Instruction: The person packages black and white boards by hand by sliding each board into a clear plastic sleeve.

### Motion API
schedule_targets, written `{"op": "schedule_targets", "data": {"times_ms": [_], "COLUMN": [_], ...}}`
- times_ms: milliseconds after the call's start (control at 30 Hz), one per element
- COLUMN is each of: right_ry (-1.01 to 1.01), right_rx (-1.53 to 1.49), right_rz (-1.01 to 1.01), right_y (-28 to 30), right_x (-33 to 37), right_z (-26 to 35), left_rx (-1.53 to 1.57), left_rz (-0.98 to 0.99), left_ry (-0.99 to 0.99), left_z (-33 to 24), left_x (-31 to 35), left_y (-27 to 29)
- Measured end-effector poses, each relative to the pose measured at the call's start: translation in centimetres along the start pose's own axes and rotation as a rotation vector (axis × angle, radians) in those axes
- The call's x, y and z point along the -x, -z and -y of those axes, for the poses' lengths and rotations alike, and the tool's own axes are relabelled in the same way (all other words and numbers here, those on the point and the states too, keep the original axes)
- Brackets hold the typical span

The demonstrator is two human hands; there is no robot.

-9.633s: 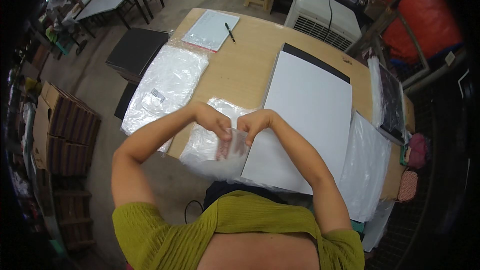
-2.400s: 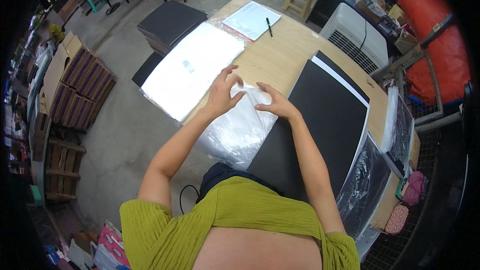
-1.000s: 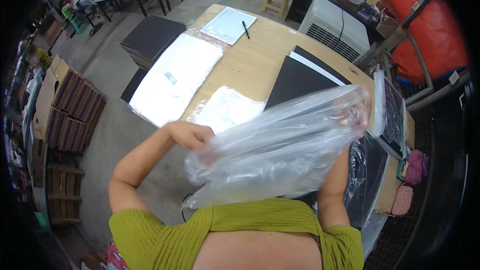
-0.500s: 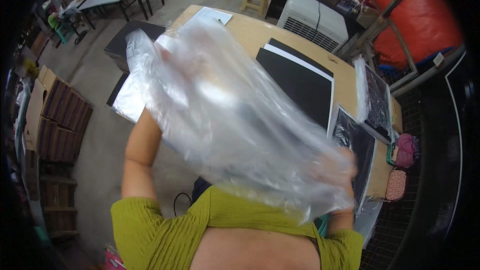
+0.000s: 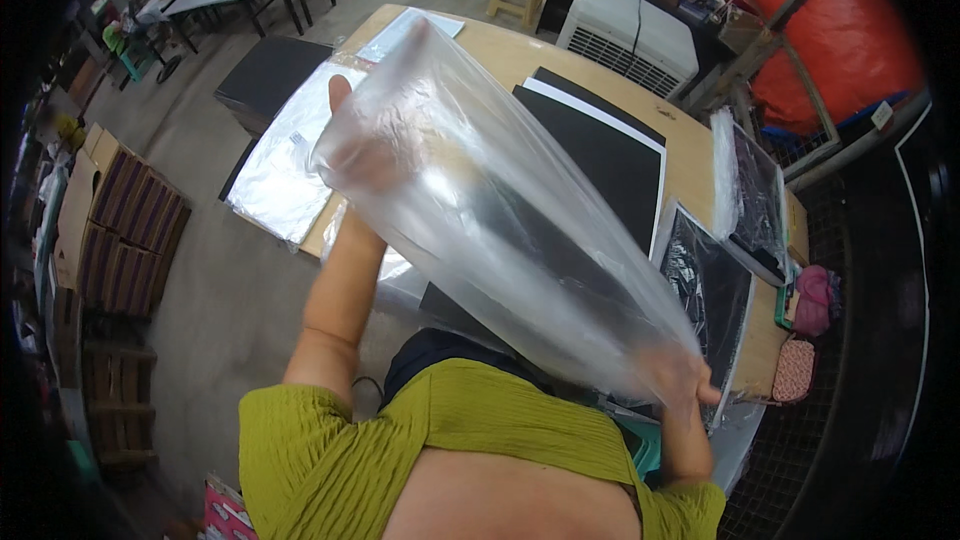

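A large clear plastic bag (image 5: 500, 215) is stretched on a slant between my two hands, over the near part of the wooden table. My left hand (image 5: 372, 155) grips its upper left end, with the thumb sticking out and the fingers blurred behind the film. At the lower right end, my right hand (image 5: 672, 375) is closed on the other end of the bag. Through and beyond the film lie black boards (image 5: 610, 175) with a white sheet between them. A stack of shiny clear plastic bags (image 5: 285, 165) lies left of my left hand.
Near my right hand lies a plastic-wrapped black panel (image 5: 708, 275), with another wrapped bundle (image 5: 752, 195) beyond it. A pink pouch (image 5: 815, 300) and a patterned pouch (image 5: 793, 370) sit at the right edge. A black box (image 5: 270, 80) stands left of the wooden table (image 5: 505, 45).
The bag has gone from crumpled and blurred to pulled taut and smoother. My left hand has shifted right and nearer, and my right hand has moved slightly lower.
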State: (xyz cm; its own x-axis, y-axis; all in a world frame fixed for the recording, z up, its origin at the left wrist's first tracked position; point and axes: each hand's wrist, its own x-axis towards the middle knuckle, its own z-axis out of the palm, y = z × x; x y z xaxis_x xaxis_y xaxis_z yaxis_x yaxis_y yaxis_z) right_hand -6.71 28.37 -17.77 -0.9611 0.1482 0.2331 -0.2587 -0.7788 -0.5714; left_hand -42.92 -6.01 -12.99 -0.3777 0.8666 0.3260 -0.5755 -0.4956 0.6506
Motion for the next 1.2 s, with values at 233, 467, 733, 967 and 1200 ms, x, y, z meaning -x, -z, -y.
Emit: {"op": "schedule_targets", "data": {"times_ms": [233,467,733,967,1200], "right_ry": [-0.077,-0.357,-0.292,0.738,1.083], "right_rx": [0.623,1.929,0.131,1.046,1.423], "right_rz": [-0.832,-1.081,-1.192,-0.608,-0.615], "right_y": [2.9,3.8,2.5,-0.8,1.3], "right_x": [2.8,5.7,6.4,1.1,-4.3], "right_z": [-1.1,-8.4,-2.3,-0.1,12.0], "left_rx": [-0.795,-1.533,-0.379,0.506,-1.752], "left_rz": [-0.711,-0.882,-0.467,0.064,-0.446], "left_ry": [0.378,0.583,0.315,-0.331,-0.295], "left_z": [6.7,15.3,7.7,3.4,-6.1], "left_x": [7.3,13.6,8.5,0.2,-4.0], "left_y": [0.9,-0.4,-6.2,-9.0,-14.3]}}
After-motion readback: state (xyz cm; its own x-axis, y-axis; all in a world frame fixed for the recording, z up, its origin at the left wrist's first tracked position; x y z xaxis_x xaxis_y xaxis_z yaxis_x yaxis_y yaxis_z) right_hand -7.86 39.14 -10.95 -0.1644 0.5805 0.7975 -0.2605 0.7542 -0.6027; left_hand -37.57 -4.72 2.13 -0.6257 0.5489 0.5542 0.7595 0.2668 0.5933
